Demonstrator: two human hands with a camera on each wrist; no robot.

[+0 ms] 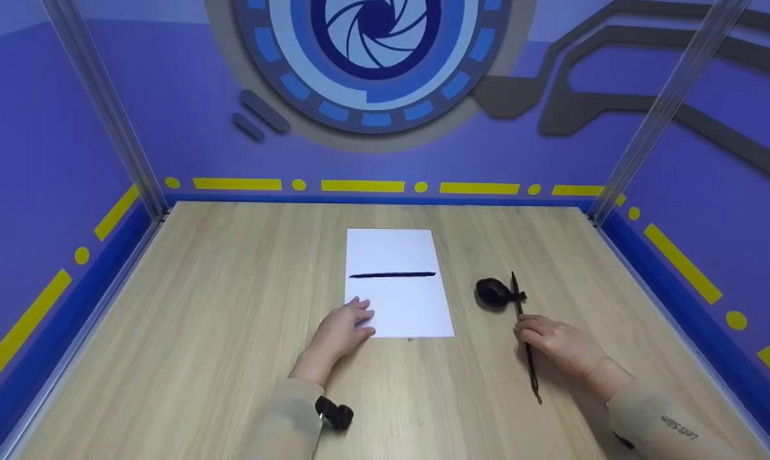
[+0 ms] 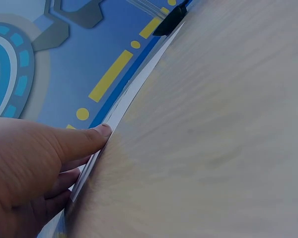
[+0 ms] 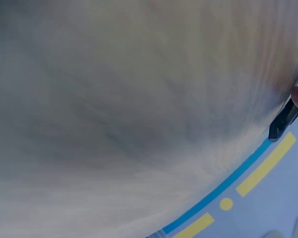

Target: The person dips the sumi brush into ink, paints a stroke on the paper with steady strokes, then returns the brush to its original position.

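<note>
A white sheet of paper (image 1: 397,313) lies on the table with one thick black horizontal stroke (image 1: 392,275) across it. My left hand (image 1: 341,329) rests on its lower left edge, fingers spread; the left wrist view shows the thumb (image 2: 87,144) at the paper's edge. To the right, my right hand (image 1: 560,345) pinches a slim dark brush (image 1: 530,367) around its middle. The brush has a pointed tip and a small loop at its tail. Its tip end crosses the short stem of a rounded, glossy black ink dish (image 1: 492,292); whether they touch I cannot tell.
The pale wooden table (image 1: 244,287) is walled in by blue panels (image 1: 333,156) with yellow marks at the back and sides. Metal posts (image 1: 113,121) stand at the back corners. A small black device (image 1: 335,413) is worn at the left wrist.
</note>
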